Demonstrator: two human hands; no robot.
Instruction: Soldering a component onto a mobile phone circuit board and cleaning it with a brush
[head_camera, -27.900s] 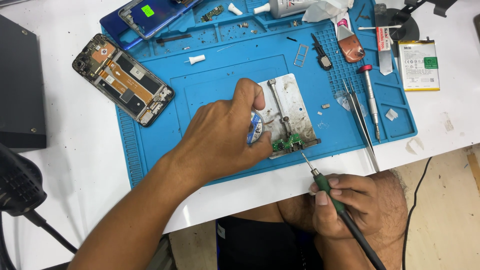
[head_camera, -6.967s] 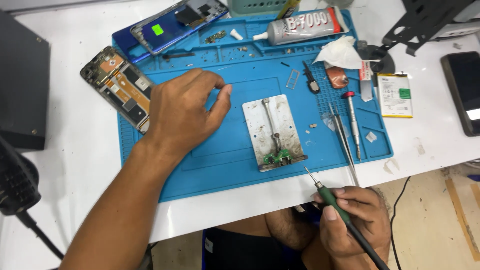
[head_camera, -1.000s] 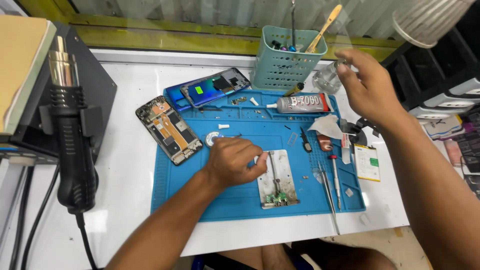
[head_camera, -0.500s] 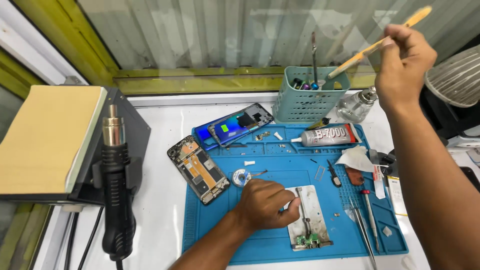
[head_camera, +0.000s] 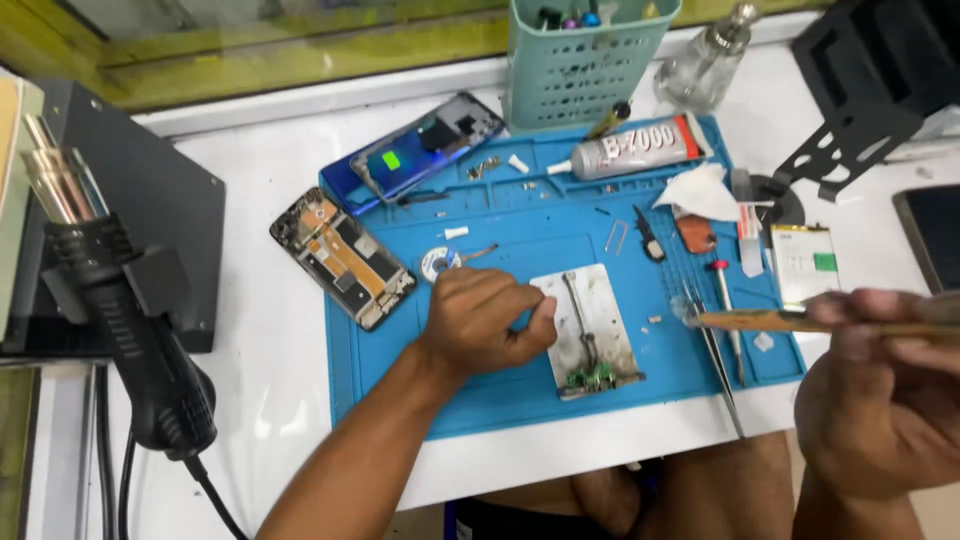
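Note:
My left hand (head_camera: 485, 322) rests curled on the blue work mat (head_camera: 520, 240), its fingers against the left edge of a metal holder plate (head_camera: 590, 325). A small green circuit board (head_camera: 592, 378) sits clamped at the plate's near end. My right hand (head_camera: 885, 395) is low at the right, close to the camera, gripping a wooden-handled brush (head_camera: 760, 320) that points left with its bristle tip over the mat's right side. An opened phone (head_camera: 342, 257) lies on the mat's left edge and a blue phone back (head_camera: 420, 150) lies at its far left corner.
A hot-air gun (head_camera: 130, 320) hangs by a black station at the left. A teal tool basket (head_camera: 580, 60), a glass bottle (head_camera: 705, 65) and a glue tube (head_camera: 630, 150) stand at the back. Tweezers and a screwdriver (head_camera: 725, 310), a battery (head_camera: 805, 260) and a black stand (head_camera: 860, 120) lie right.
My right hand came down from above the basket with the brush and now holds it low at the right. The view tilted down. My left hand stayed at the plate.

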